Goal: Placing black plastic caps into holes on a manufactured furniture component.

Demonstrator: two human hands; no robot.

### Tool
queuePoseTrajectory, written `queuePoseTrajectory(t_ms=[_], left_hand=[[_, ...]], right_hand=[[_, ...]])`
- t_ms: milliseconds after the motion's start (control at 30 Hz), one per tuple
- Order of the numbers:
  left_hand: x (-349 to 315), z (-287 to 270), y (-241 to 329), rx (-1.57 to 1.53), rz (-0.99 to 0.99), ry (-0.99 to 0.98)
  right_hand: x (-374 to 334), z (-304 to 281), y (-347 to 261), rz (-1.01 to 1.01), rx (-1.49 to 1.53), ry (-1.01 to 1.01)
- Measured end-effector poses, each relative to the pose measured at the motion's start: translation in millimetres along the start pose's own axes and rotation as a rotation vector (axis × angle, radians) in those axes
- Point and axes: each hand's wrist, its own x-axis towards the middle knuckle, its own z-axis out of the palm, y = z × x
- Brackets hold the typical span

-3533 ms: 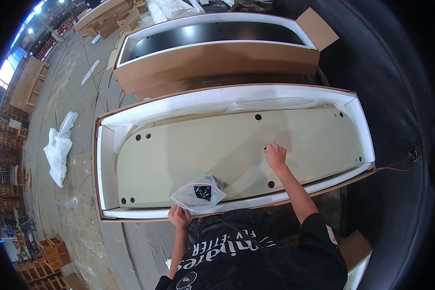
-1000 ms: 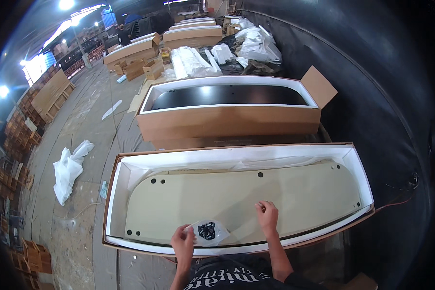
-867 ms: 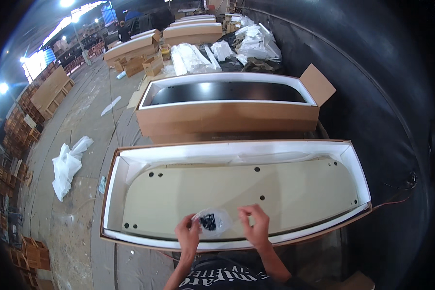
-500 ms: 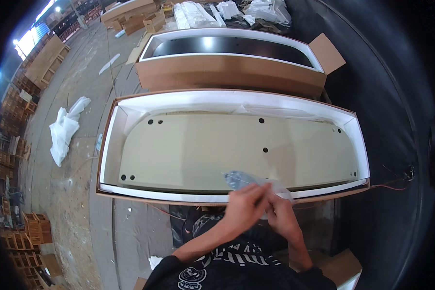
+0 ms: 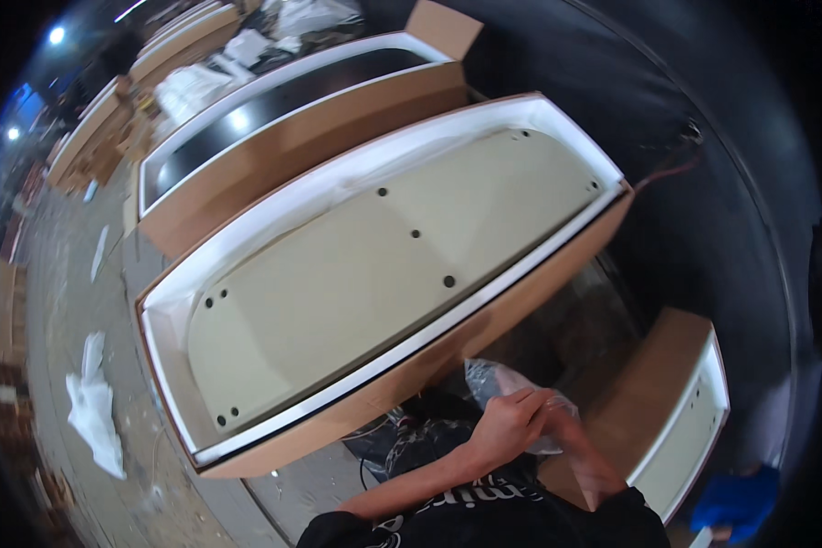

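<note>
A crinkled clear plastic bag (image 5: pixel 487 376) is in my hands, just past the near side of the big open carton. My left hand (image 5: pixel 510 420) is closed on the bag, its fingers meeting those of my right hand. My right hand (image 5: pixel 559 422) grips the bag too, partly covered by the left and by the plastic. What the bag holds, I cannot make out. Beyond them, the long cardboard carton (image 5: pixel 521 306) has white foam walls. Inside it lies a beige panel (image 5: pixel 329 283) with rounded ends and several dark round holes.
Behind stands another carton (image 5: pixel 292 142) with a glossy black panel (image 5: pixel 283 111). At lower right is a third carton (image 5: pixel 644 384) with a pale panel (image 5: pixel 680 447). A blue shape (image 5: pixel 738 502) shows beyond it. White wrapping (image 5: pixel 96 411) lies on the floor at left.
My view has turned to the right, so the cartons now appear slanted. Both hands, with the bag, have moved from over the carton's near edge to in front of it.
</note>
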Motion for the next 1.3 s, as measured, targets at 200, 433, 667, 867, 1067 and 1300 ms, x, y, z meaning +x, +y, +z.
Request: queuePoseTrajectory(t_ms=[200,433,667,867,1067,1300], left_hand=[[-38,31,1,-0.049,-0.113,-0.191],[-35,81,-4,0.017,-0.113,-0.338],[10,165,-8,0.003,-0.142,-0.385],[69,229,-17,0.084,-0.285,-0.334],[123,288,-22,0.05,-0.299,-0.322],[208,316,-49,-0.03,-0.501,-0.321]], right_hand=[[-67,44,6,0.064,0.161,0.049],[-86,43,50,0.049,0.243,0.117],[-91,-4,131,0.005,0.307,0.179],[-102,-58,211,0.007,0.376,0.266],[-97,-127,261,0.002,0.269,0.288],[-74,-225,256,0.246,-0.146,0.195]])
